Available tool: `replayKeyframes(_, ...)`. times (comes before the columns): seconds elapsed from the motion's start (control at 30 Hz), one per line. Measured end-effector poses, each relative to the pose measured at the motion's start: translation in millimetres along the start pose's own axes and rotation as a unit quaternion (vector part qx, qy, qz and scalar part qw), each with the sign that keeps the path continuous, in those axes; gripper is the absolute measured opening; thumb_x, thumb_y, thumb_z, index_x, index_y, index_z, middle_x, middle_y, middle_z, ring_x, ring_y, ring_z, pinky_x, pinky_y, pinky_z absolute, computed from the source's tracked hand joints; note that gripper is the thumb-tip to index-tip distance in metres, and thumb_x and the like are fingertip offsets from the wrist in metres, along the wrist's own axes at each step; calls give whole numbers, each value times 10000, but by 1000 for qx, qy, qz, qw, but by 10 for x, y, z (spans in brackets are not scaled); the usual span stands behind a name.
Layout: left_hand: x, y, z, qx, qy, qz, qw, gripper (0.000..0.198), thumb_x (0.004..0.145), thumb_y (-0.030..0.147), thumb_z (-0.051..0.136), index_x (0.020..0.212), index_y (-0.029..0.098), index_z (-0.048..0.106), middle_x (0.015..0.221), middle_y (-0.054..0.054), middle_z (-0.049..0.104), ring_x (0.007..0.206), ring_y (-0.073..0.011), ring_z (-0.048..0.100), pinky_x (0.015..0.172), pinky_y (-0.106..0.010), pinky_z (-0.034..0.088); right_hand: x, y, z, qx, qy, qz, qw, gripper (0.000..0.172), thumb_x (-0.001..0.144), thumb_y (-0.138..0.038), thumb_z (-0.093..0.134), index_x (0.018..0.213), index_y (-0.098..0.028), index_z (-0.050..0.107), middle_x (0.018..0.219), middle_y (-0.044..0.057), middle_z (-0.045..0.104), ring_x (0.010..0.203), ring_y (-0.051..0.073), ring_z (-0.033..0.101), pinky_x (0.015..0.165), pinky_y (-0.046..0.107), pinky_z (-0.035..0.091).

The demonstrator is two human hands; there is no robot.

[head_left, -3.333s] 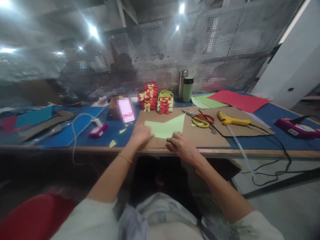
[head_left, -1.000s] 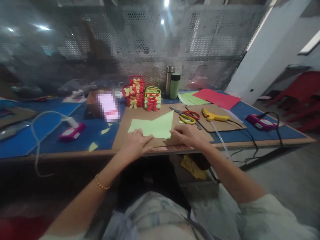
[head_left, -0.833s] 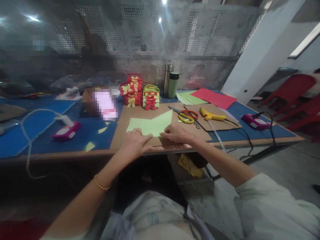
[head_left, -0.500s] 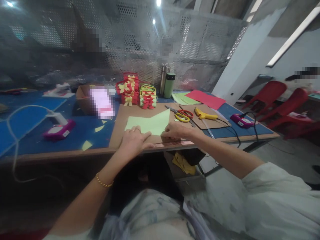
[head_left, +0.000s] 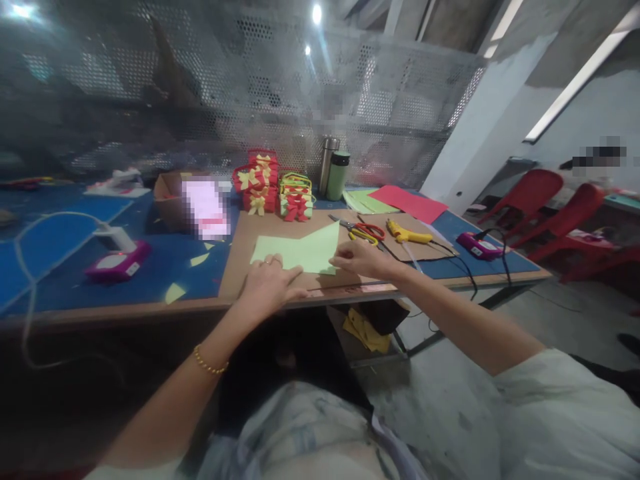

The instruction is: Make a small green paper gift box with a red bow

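A light green sheet of paper [head_left: 295, 252] lies on a brown cardboard sheet [head_left: 235, 267] near the table's front edge. Its top edge is angled and rises to a point on the right. My left hand [head_left: 267, 280] rests with fingers spread over its lower left edge. At the right edge is my right hand [head_left: 361, 259], its fingers curled together and touching the paper; anything between them is hidden. Just beyond that hand are red-handled scissors [head_left: 376, 230] and yellow-handled scissors [head_left: 364, 235]. A yellow glue gun [head_left: 413, 233] lies farther right.
Red bow-trimmed items [head_left: 260, 183] and green ones [head_left: 296, 199] stand behind the paper, beside a green bottle [head_left: 340, 177]. Red paper [head_left: 413, 202] lies at the back right. Purple power blocks sit left [head_left: 117, 261] and right [head_left: 479, 245], with cables. Paper scraps [head_left: 175, 293] lie left.
My right hand has moved slightly up along the paper's right edge, uncovering the lower right corner. My left hand stays on the paper. The view has shifted a little.
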State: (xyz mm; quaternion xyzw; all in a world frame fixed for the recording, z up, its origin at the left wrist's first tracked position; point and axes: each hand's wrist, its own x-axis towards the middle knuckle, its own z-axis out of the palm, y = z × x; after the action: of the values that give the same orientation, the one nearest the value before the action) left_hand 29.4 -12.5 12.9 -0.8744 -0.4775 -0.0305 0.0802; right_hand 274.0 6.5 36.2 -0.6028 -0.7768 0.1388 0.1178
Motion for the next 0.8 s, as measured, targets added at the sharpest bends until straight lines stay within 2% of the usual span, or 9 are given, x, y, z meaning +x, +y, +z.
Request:
replayKeyframes(0.07,10,-1,-8,1,-3,-7,1000,474,925,604,589,1272,296,686,1108,-152,611,1069,-323,546,893,-406,395,67,-84,76,40,-11,-20,999,267,910,-327,577,713,-159,643,619,-9,626,589,103,547,549,209,352)
replayKeyframes(0.2,122,27,-6,-36,-4,-32,999,349,976,512,547,1153,299,760,1124,-138,618,1117,-326,546,955,-451,388,206,-106,212,79,-114,-18,990,256,878,-321,661,676,-173,608,529,-26,605,462,96,560,494,196,386)
replayKeyframes(0.27,226,71,16,-61,-1,-58,996,329,986,466,540,1078,259,778,1126,-135,636,1142,-323,550,968,-451,393,257,-70,239,92,-139,-19,986,289,881,-339,674,655,-174,600,532,-19,617,439,95,563,474,194,399)
replayKeyframes(0.37,388,158,57,-82,-9,-103,991,322,966,438,576,1072,180,737,1092,-145,674,1112,-308,590,938,-412,431,299,-43,234,104,-166,-6,981,318,872,-376,706,652,-173,599,553,-4,646,425,96,564,447,194,412)
replayKeyframes(0.57,543,201,82,-134,-51,-135,980,343,920,456,597,995,140,709,1105,-186,705,1088,-330,637,898,-406,467,279,-108,185,78,-169,10,983,294,889,-376,687,685,-177,611,550,-8,653,428,98,572,458,190,433)
replayKeyframes(0.8,466,26,38,-162,-66,-82,981,163,885,293,573,900,186,696,1035,-102,729,1014,-252,655,848,-330,472,268,-64,241,51,-152,-4,987,277,890,-382,653,700,-181,640,534,2,655,459,128,609,471,206,426)
